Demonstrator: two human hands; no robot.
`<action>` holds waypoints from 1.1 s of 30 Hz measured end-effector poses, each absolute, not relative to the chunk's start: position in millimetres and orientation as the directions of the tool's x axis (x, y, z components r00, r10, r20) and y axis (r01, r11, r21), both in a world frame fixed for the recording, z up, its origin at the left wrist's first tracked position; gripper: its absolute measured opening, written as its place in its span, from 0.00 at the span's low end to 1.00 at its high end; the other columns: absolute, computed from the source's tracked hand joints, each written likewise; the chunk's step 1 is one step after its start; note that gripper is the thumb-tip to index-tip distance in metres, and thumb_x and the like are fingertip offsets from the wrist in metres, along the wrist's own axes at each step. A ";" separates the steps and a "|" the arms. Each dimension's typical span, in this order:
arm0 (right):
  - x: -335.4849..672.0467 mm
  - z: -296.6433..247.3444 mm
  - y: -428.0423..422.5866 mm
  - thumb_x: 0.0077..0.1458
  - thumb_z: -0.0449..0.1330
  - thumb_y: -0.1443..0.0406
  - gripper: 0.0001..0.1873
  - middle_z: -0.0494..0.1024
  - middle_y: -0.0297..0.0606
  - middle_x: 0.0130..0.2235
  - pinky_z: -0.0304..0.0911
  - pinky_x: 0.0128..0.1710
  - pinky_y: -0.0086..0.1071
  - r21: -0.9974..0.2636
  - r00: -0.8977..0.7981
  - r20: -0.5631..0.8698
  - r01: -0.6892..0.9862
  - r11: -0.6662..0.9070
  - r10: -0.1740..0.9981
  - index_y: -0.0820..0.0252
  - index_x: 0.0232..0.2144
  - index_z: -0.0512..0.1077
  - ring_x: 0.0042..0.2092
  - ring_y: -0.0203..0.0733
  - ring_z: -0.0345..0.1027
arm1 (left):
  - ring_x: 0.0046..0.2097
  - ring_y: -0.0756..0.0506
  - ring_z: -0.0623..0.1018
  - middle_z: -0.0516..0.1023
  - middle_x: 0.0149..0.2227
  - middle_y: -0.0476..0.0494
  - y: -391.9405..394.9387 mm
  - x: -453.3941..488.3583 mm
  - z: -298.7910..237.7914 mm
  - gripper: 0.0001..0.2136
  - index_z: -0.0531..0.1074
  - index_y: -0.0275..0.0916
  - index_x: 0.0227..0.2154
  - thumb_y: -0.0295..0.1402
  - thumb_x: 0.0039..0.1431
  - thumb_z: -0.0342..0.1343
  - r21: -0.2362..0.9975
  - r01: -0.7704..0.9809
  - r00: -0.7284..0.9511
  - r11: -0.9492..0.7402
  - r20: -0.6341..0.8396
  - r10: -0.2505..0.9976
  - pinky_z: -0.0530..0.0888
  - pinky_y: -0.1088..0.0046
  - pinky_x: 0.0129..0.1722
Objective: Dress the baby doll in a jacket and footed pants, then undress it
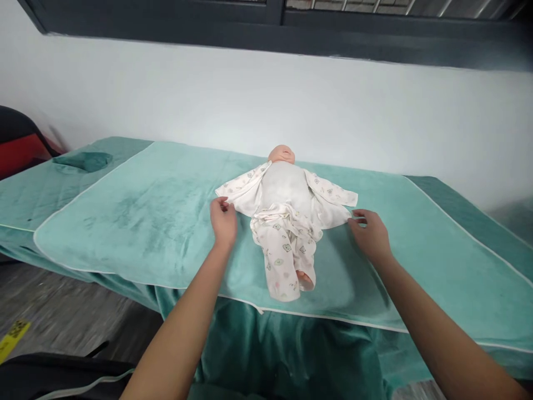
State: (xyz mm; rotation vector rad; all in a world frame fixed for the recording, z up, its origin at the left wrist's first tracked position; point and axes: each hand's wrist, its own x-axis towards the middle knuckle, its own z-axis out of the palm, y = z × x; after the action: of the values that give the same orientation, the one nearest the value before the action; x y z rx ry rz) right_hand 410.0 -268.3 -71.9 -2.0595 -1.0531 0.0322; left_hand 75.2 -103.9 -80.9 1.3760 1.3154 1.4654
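Note:
A baby doll lies on its back on a green cover, its head towards the wall. It wears a white baby shirt with small printed patterns, spread open at the front with its sleeves out to both sides. Patterned baby pants cover the legs, and one foot shows at a cuff. My left hand is closed at the shirt's left front corner, just below the sleeve. On the other side, my right hand pinches the tip of the right front panel. A pale grey layer covers the doll's torso.
The green cover with white piping lies over a long padded bed that has a face hole at left. Behind it stand a white wall and a dark window frame. A red and black chair is at far left.

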 end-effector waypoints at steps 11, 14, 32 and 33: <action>336.2 -36.7 -246.3 0.55 0.62 0.55 0.13 0.74 0.34 0.35 0.63 0.35 0.34 -0.811 0.035 0.054 0.584 0.023 0.998 0.58 0.37 0.73 0.33 0.38 0.65 | 0.32 0.49 0.72 0.76 0.33 0.49 -138.9 71.3 -45.4 0.21 0.77 0.39 0.47 0.32 0.47 0.62 0.990 0.108 0.622 -0.088 0.002 0.783 0.68 0.73 0.33; 336.1 -31.2 -257.6 0.55 0.63 0.56 0.12 0.74 0.38 0.40 0.66 0.40 0.36 -0.732 -0.026 0.215 0.658 0.179 0.976 0.55 0.39 0.72 0.40 0.42 0.68 | 0.34 0.48 0.73 0.76 0.33 0.48 -138.8 64.3 -38.3 0.16 0.78 0.39 0.42 0.34 0.47 0.63 0.987 0.118 0.711 -0.106 -0.009 0.703 0.69 0.73 0.34; 317.7 -32.0 -296.9 0.62 0.60 0.62 0.03 0.74 0.39 0.40 0.64 0.40 0.39 -0.449 -0.236 0.324 0.814 0.369 0.916 0.53 0.39 0.70 0.41 0.44 0.68 | 0.41 0.46 0.74 0.75 0.40 0.47 -159.3 59.4 -18.1 0.11 0.76 0.41 0.40 0.39 0.56 0.63 0.791 0.275 0.792 -0.546 0.135 0.595 0.69 0.70 0.43; 316.4 -32.6 -297.1 0.61 0.60 0.62 0.02 0.74 0.39 0.39 0.64 0.41 0.39 -0.443 -0.231 0.316 0.822 0.358 0.920 0.53 0.38 0.71 0.41 0.45 0.68 | 0.42 0.45 0.74 0.75 0.40 0.47 -161.5 60.3 -17.8 0.10 0.75 0.41 0.39 0.38 0.56 0.63 0.769 0.271 0.786 -0.579 0.170 0.594 0.69 0.69 0.44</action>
State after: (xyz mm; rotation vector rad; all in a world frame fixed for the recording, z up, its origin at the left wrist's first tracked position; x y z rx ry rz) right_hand 316.4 -297.1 -32.6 -1.5080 -2.1009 0.2477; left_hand 60.3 -161.5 -17.8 2.1993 0.6382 0.5359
